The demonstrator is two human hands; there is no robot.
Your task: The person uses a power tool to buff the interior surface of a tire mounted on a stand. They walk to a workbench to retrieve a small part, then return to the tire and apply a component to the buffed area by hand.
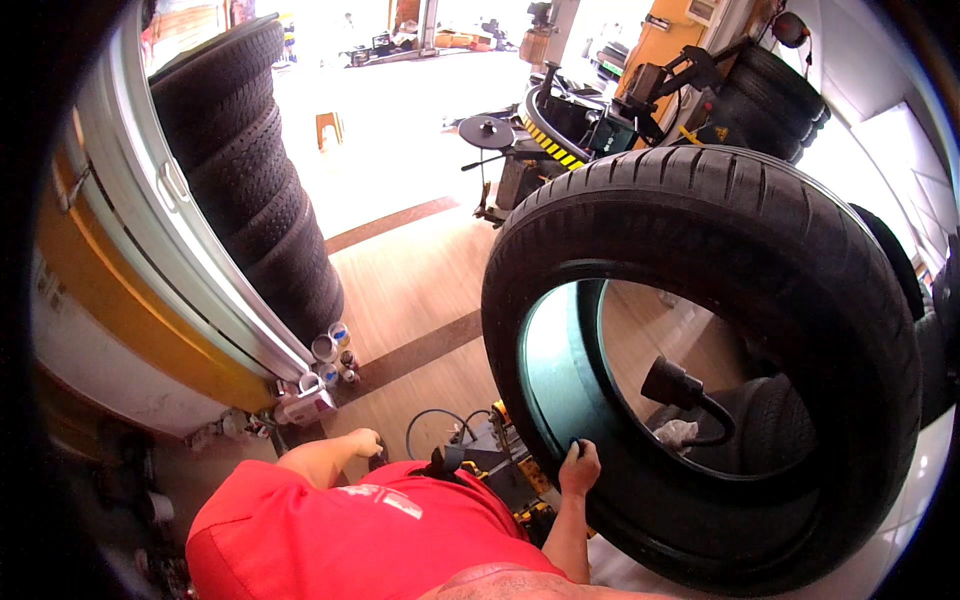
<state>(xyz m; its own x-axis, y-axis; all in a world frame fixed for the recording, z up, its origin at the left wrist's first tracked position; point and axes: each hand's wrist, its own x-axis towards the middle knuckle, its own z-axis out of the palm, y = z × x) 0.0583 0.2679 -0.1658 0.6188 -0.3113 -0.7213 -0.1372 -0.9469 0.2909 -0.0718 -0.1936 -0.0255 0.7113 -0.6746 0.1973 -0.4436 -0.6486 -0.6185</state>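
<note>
A large black tire stands upright at my right, its opening turned toward me. My right hand is closed at the lower left of that opening, with the fingertips against the inner wall. Something small and dark shows at the thumb, too little to name. Light falls on the inner surface just above. Inside the opening appears a dark lamp-like head on a bent flexible neck. Low in front of my red shirt, my left hand is closed around a dark thing, mostly hidden.
A tall stack of tires lines the left, beside a sliding door frame. Cans and a box sit at its foot. Ahead is a tire-changing machine with yellow-black stripes; an orange stool stands farther off. More tires are behind.
</note>
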